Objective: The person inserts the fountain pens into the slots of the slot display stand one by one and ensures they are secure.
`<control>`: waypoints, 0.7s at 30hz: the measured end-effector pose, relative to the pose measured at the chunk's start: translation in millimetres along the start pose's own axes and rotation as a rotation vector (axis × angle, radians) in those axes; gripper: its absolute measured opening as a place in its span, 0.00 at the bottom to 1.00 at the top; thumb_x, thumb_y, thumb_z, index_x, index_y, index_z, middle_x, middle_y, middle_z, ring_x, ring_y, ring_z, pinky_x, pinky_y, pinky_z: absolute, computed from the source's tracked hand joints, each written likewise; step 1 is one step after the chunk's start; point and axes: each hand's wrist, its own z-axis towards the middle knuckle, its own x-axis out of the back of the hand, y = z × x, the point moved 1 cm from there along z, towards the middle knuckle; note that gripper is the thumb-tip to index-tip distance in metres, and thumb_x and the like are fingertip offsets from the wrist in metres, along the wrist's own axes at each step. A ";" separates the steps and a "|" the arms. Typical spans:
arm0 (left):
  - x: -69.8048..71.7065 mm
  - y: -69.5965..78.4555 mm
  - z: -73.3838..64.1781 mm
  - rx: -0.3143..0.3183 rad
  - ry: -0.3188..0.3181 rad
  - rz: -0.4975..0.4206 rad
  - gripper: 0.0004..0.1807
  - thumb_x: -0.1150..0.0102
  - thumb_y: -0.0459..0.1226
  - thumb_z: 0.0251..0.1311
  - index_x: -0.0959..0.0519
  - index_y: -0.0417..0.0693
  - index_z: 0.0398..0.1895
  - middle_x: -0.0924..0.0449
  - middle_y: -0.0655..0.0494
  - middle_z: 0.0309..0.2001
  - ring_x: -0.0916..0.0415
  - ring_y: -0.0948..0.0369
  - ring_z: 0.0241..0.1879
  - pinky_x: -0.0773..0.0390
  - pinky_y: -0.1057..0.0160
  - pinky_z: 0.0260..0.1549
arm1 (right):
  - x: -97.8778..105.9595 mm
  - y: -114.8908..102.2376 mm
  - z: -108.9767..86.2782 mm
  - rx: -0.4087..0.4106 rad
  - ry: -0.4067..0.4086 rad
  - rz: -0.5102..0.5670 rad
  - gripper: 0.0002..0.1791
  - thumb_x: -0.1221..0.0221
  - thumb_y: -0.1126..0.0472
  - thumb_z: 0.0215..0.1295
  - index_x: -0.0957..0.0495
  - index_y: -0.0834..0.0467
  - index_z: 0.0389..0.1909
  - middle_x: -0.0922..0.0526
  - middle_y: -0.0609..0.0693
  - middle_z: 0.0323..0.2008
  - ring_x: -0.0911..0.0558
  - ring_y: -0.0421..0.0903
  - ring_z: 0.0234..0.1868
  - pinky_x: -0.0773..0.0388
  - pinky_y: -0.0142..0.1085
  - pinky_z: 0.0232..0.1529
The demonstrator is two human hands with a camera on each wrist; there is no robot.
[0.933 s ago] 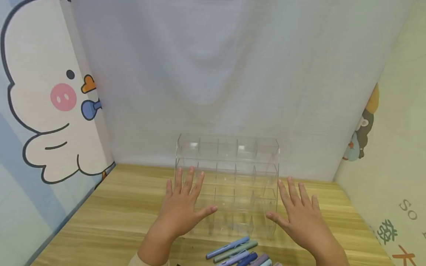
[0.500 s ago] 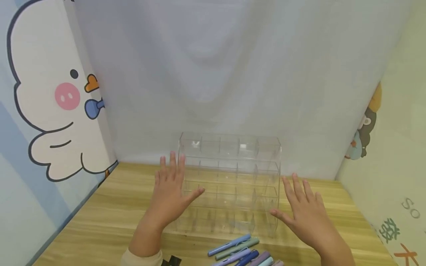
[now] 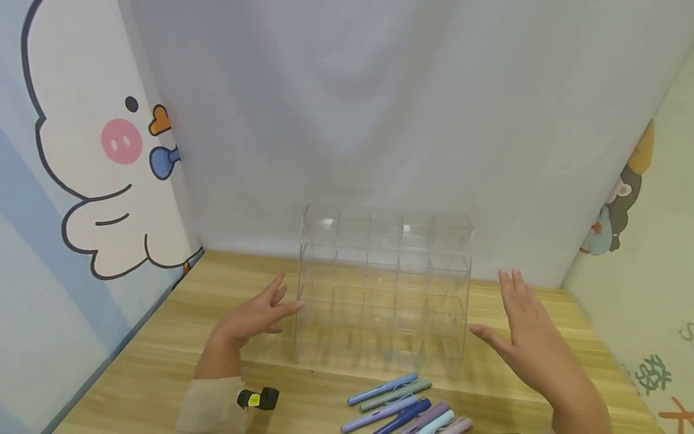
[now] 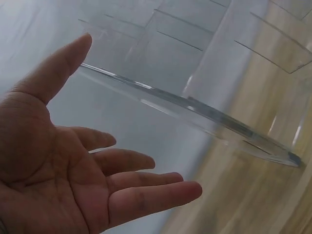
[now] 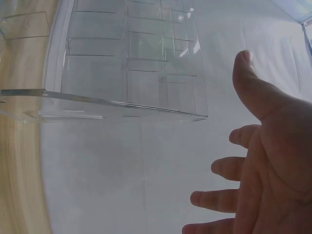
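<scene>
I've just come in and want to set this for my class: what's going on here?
A person has a hand at each side of a clear rack, fingers spread and gripping nothing. The right hand is apart from it; whether the left hand's thumb touches it, I can't tell. Several pens lie on the table in front.

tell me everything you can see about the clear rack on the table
The clear rack looks like colourless transparent plastic, with thin edges catching light. It stands upright on the wood-grain table, before the pale cloth and behind the pens. Thin dividers split its several tiers; the top one shows five compartments. The right hand is apart from it; whether the left hand touches its side with the thumb, I can't tell.
</scene>
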 end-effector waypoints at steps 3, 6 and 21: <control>-4.5 -8.0 6.7 0.033 -0.061 -0.016 0.55 0.40 0.54 0.64 0.71 0.64 0.79 0.67 0.43 0.79 0.42 0.39 0.71 0.25 0.44 0.58 | 2.1 3.1 -1.9 0.010 0.026 0.030 0.56 0.44 0.39 0.68 0.74 0.54 0.78 0.73 0.62 0.77 0.64 0.70 0.75 0.59 0.72 0.67; -8.6 -13.5 11.4 0.058 -0.093 -0.041 0.54 0.38 0.51 0.64 0.67 0.63 0.79 0.61 0.41 0.79 0.37 0.39 0.68 0.22 0.46 0.55 | 5.6 4.9 -2.9 0.022 0.050 0.045 0.55 0.44 0.41 0.69 0.73 0.55 0.78 0.73 0.62 0.77 0.63 0.70 0.75 0.60 0.71 0.67; -12.8 -17.4 19.4 0.003 -0.183 -0.107 0.41 0.44 0.39 0.70 0.55 0.52 0.79 0.37 0.36 0.69 0.30 0.42 0.63 0.20 0.44 0.52 | 28.7 -1.4 -23.2 0.218 0.291 0.037 0.53 0.26 0.56 0.51 0.45 0.48 0.76 0.34 0.55 0.71 0.33 0.60 0.68 0.43 0.34 0.72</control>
